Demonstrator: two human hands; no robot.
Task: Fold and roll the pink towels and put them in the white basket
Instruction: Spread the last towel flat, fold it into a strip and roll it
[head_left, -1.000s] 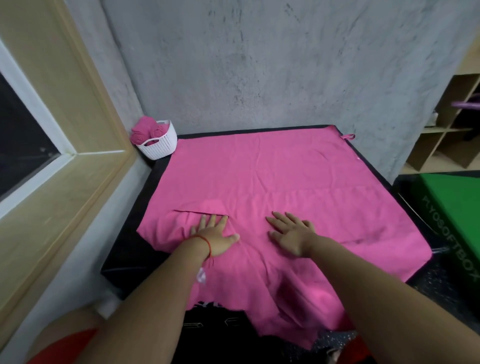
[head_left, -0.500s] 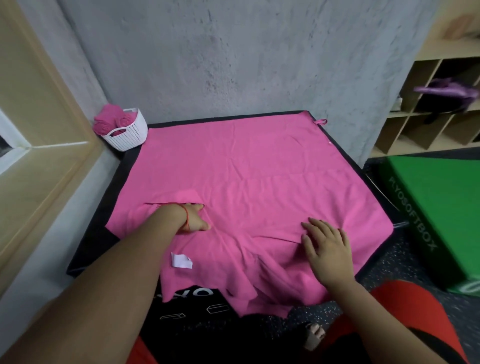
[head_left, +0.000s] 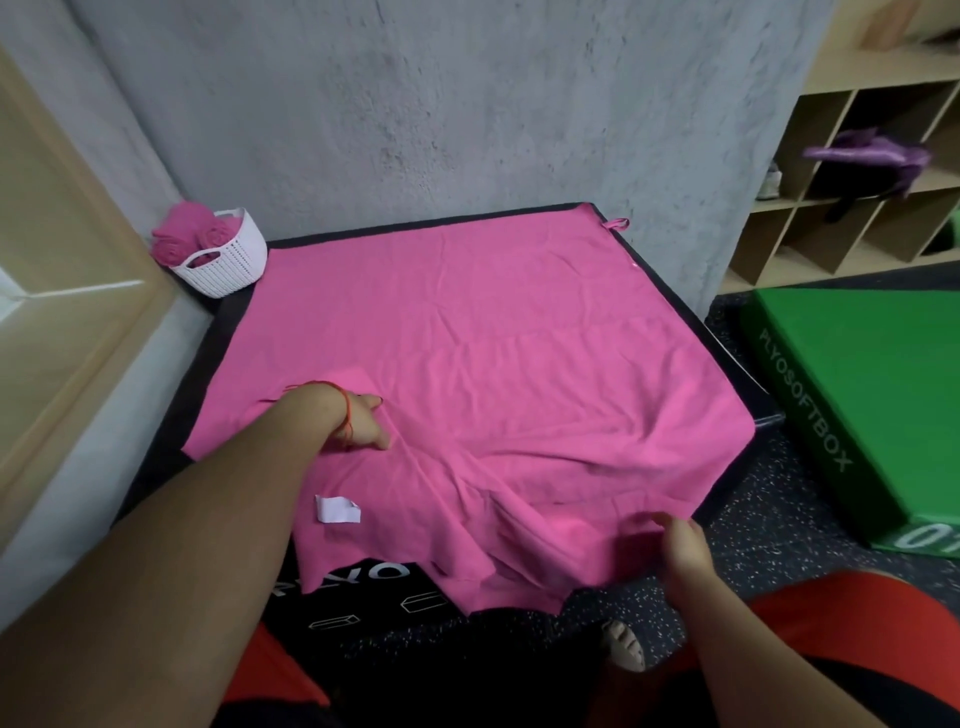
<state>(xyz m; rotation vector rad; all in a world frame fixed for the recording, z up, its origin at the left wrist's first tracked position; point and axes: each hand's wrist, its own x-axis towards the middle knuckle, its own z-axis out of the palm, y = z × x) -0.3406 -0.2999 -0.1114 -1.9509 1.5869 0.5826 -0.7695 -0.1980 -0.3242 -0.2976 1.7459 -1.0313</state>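
Observation:
A large pink towel (head_left: 467, 338) lies spread over a black box (head_left: 223, 343), its near edge hanging over the front with a white label (head_left: 336, 509) showing. My left hand (head_left: 363, 423) rests on the towel near its left side, fingers partly under a small fold. My right hand (head_left: 680, 545) pinches the towel's near right edge at the box's front corner. A white basket (head_left: 228, 262) stands at the far left corner and holds rolled pink towels (head_left: 189, 236).
A grey concrete wall runs behind the box. A wooden window frame (head_left: 67, 291) is at the left. A green soft box (head_left: 872, 395) lies on the speckled floor at the right, wooden shelves (head_left: 857, 171) behind it. My red shorts and a foot (head_left: 623, 644) are below.
My right hand has slid off the towel's top toward me and now grips its near right edge. My left hand stays on the towel. The view has shifted right.

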